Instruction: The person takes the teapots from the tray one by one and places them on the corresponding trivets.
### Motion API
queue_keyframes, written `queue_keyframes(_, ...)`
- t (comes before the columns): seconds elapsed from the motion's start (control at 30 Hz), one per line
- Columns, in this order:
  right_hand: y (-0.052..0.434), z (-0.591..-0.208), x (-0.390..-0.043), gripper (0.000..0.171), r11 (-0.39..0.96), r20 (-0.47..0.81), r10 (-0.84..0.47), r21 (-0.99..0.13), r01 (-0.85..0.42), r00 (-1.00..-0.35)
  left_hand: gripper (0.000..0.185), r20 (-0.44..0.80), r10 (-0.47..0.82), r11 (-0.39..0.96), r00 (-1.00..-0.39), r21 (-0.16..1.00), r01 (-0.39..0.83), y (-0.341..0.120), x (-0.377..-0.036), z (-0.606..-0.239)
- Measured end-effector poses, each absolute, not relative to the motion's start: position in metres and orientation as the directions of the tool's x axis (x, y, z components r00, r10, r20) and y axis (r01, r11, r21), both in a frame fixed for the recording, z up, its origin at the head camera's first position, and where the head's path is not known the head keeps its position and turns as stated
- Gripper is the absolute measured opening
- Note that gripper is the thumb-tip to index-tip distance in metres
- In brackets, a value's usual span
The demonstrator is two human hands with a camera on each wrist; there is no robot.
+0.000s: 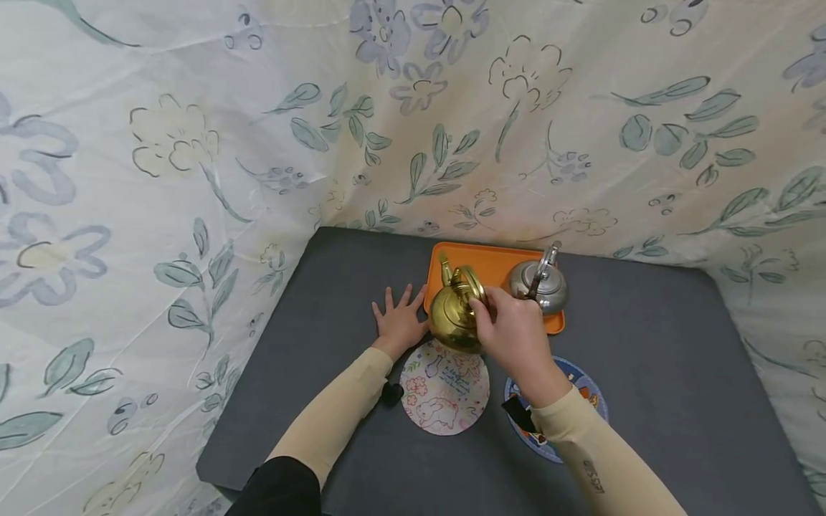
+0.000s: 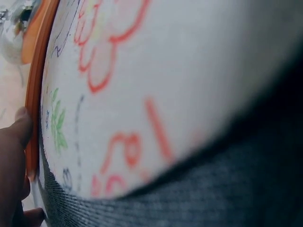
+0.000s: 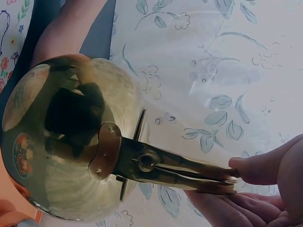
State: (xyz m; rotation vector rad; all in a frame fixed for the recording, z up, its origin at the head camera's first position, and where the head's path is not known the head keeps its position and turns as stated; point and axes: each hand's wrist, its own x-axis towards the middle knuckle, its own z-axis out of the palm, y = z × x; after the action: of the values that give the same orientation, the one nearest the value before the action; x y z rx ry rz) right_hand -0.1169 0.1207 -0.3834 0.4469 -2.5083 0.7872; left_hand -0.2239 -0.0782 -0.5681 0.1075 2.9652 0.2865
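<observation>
A shiny gold teapot (image 1: pixel 454 315) hangs from my right hand (image 1: pixel 519 337), which grips its upright handle. In the right wrist view, thumb and fingers close round the handle of the gold teapot (image 3: pixel 71 137). The teapot overlaps the left end of an orange tray (image 1: pixel 493 259), its spout pointing toward the back. My left hand (image 1: pixel 401 322) rests with fingers spread at the tray's left edge. The left wrist view shows its fingertips right at the side of the orange tray (image 2: pixel 34 99). A silver teapot (image 1: pixel 545 283) stands at the tray's right end.
Nearer to me lies a round white mat (image 1: pixel 445 401) with coloured drawings. To its right a round blue mat (image 1: pixel 590 398) is partly hidden by the right forearm. All sit on a dark grey table (image 1: pixel 671 401), with flowered cloth (image 1: pixel 413 129) rising behind and beside it.
</observation>
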Motion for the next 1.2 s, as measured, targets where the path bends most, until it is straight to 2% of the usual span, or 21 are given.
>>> queue_keyframes(0.5,0.102,-0.392,-0.088,0.015,0.771,0.527,-0.140,-0.473,-0.426,-0.838,0.078,-0.157,0.091,0.982,-0.983,0.176,0.063,-0.091,-0.218,-0.569)
queue_keyframes(0.7,0.092,-0.391,-0.073,0.017,0.772,0.515,-0.113,-0.493,-0.402,-0.850,0.079,-0.155,0.127,0.970,-0.980,0.225,0.091,-0.095,-0.214,-0.565)
queue_keyframes(0.97,0.092,-0.394,-0.070,0.023,0.772,0.524,-0.135,-0.476,-0.421,-0.841,0.082,-0.166,0.113,0.971,-0.980,0.229,0.073,-0.092,-0.217,-0.561)
queue_keyframes(1.2,0.093,-0.395,-0.068,0.022,0.769,0.492,-0.128,-0.500,-0.400,-0.861,0.082,-0.153,0.110,0.970,-0.982,0.232,0.072,-0.088,-0.220,-0.560)
